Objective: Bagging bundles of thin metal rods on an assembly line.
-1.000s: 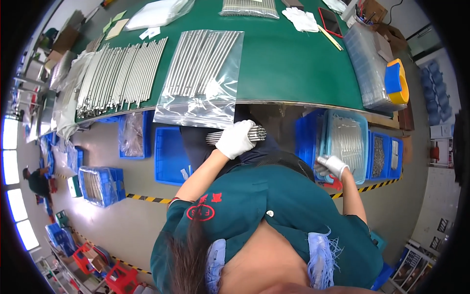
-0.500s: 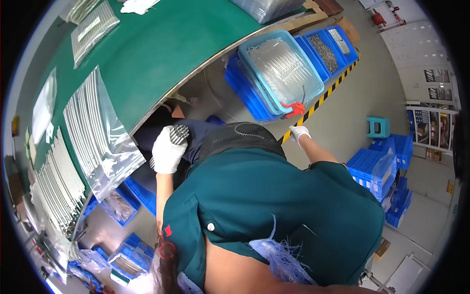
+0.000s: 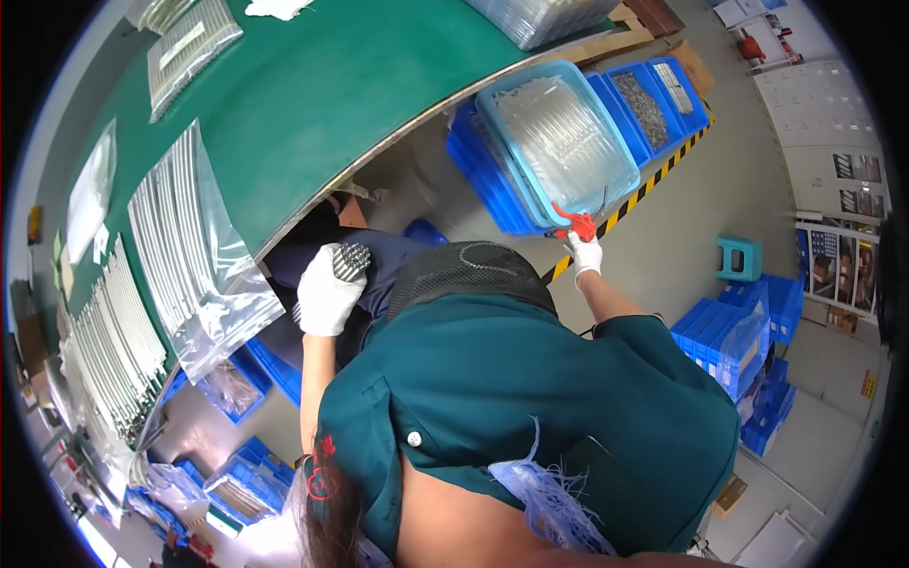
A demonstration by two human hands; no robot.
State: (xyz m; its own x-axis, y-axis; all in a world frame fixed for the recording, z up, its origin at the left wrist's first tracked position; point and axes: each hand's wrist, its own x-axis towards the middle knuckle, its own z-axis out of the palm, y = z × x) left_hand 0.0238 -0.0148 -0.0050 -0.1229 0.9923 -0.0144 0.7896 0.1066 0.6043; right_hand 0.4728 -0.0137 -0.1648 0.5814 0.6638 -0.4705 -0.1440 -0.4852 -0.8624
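My left hand, in a white glove, is closed around a bundle of thin metal rods, held upright over my lap with the ends showing at the top. My right hand, also gloved, reaches the near corner of a light blue bin. Its fingers close on a red item with a thin dark rod sticking up, whose exact kind I cannot make out. Clear-bagged thin pieces fill that bin, which rests on a blue crate.
On the green table at left lie a clear bag of rods, a row of loose white rods and another bagged bundle. Blue bins of small parts stand beyond. A teal stool and stacked blue crates are at right.
My right hand has moved up to the bin's corner and taken hold of the red item. The left hand keeps the rod bundle nearly still. The whole view has shifted slightly.
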